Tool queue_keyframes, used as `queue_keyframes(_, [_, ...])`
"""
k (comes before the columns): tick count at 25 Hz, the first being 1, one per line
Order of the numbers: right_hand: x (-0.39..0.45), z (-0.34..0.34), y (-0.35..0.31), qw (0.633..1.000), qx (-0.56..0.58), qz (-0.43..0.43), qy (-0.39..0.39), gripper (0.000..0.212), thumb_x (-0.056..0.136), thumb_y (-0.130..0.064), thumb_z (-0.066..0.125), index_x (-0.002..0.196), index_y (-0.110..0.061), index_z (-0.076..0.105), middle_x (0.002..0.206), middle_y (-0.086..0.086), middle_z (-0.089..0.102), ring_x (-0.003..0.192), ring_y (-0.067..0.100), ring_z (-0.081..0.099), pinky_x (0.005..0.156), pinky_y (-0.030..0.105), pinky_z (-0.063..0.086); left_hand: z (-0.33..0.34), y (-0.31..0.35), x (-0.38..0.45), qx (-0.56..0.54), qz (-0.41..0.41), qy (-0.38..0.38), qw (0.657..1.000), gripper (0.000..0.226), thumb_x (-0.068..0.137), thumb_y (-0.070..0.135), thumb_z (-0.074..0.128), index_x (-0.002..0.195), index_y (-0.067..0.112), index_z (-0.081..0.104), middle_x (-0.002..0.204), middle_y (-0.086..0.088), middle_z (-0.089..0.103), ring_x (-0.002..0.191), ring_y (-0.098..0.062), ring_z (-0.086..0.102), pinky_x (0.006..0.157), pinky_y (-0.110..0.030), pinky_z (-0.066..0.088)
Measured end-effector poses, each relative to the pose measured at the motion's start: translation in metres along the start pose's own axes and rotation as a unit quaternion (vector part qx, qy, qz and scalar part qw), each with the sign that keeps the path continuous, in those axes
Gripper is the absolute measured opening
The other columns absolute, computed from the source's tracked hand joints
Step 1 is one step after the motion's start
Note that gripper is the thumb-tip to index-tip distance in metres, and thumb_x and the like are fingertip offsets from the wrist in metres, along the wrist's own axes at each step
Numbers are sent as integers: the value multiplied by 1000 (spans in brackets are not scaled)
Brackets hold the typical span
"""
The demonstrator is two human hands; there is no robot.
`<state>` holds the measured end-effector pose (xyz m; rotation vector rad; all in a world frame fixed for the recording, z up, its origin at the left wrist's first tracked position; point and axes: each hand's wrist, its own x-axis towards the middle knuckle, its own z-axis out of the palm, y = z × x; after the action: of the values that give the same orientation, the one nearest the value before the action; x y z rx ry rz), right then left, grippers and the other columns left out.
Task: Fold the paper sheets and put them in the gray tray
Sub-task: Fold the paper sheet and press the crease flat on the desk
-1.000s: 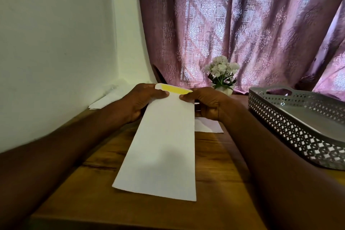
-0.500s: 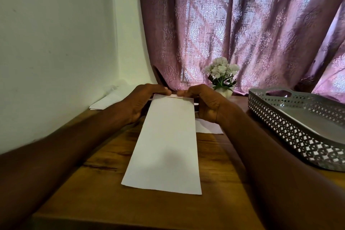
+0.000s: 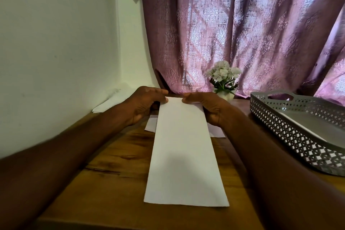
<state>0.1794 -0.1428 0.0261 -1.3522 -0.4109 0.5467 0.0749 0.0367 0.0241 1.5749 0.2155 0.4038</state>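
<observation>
A long white folded paper sheet (image 3: 183, 157) lies lengthwise on the wooden table (image 3: 115, 158), reaching from my hands toward me. My left hand (image 3: 144, 103) pinches its far left corner and my right hand (image 3: 207, 106) pinches its far right corner. Under it, near my hands, another white sheet (image 3: 151, 124) lies flat, showing on both sides. The gray perforated tray (image 3: 291, 130) stands at the right, with a white sheet inside (image 3: 306, 129).
More white paper (image 3: 110, 102) leans in the corner against the left wall. A small white pot of flowers (image 3: 224, 80) stands behind my right hand, before the purple curtain (image 3: 242, 30). The near table edge runs along the bottom.
The far end of the sheet, lifted and showing a yellow strip a second ago, has come down flat. My hands have drawn closer together at the far edge.
</observation>
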Motion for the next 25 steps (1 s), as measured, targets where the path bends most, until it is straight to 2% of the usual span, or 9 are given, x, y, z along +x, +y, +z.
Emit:
queue_keyframes(3, [0, -3, 0, 1000, 3, -4, 8, 34, 81, 9, 72, 115, 5, 71, 116, 27, 72, 98, 38, 71, 97, 51, 57, -4, 1, 3, -33, -28, -29, 999, 35, 96, 4, 56, 129, 0, 65, 123, -26, 71, 105, -37, 70, 84, -40, 61])
queue_keyframes(6, [1, 2, 0, 1000, -3, -15, 5, 40, 79, 9, 74, 118, 7, 70, 115, 27, 72, 102, 40, 70, 99, 52, 56, -9, -1, 5, -49, -28, -51, 997, 40, 94, 33, 71, 122, 4, 69, 116, -20, 76, 102, -33, 75, 80, -39, 62])
queue_keyframes(10, [2, 9, -1, 999, -22, -27, -7, 31, 77, 12, 74, 108, 6, 73, 106, 26, 74, 93, 38, 72, 89, 46, 61, -8, -8, 9, -16, 8, -53, 998, 36, 84, 9, 82, 119, 4, 74, 112, -19, 77, 102, -33, 76, 92, -44, 61])
queue_keyframes(13, [0, -1, -3, 999, -32, -17, -9, 30, 79, 10, 75, 108, 6, 73, 104, 23, 76, 90, 34, 75, 81, 43, 64, -14, -5, 11, 5, 15, -47, 999, 35, 83, 8, 83, 117, 6, 75, 109, -16, 78, 102, -33, 76, 93, -47, 61])
queue_keyframes(16, [-2, -17, -5, 1000, -13, -7, 16, 19, 82, 10, 74, 100, 3, 72, 93, 18, 77, 77, 25, 77, 68, 35, 65, -18, -3, 11, 0, 20, -44, 999, 34, 84, 6, 82, 118, 5, 75, 110, -17, 78, 103, -33, 76, 93, -46, 61])
queue_keyframes(20, [0, -28, -6, 999, 16, -10, 49, 24, 85, 9, 71, 109, 7, 69, 92, 20, 73, 73, 24, 72, 64, 32, 65, -19, -1, 11, -23, 23, -42, 999, 34, 83, 3, 81, 116, 2, 74, 109, -19, 78, 97, -31, 76, 88, -41, 63])
queue_keyframes(22, [3, -30, -6, 997, 22, -21, 76, 23, 89, 5, 69, 112, 9, 68, 87, 20, 71, 68, 22, 68, 57, 29, 62, -21, -1, 12, -32, 27, -24, 999, 33, 83, 3, 82, 114, 1, 75, 106, -19, 78, 91, -28, 78, 79, -36, 64])
queue_keyframes(24, [4, -25, -7, 997, 32, -19, 74, 20, 94, -11, 70, 108, 4, 70, 89, 19, 72, 68, 23, 69, 55, 29, 61, -23, 0, 12, -50, 29, -3, 998, 32, 82, 1, 82, 113, -2, 75, 100, -18, 79, 81, -24, 78, 68, -31, 63])
queue_keyframes(25, [4, -20, -7, 998, 29, -16, 57, 28, 94, -24, 72, 107, 1, 71, 93, 18, 74, 72, 24, 71, 58, 31, 62, -24, 1, 12, -54, 31, 2, 998, 32, 82, 1, 82, 113, -2, 74, 97, -17, 79, 79, -23, 78, 66, -29, 62])
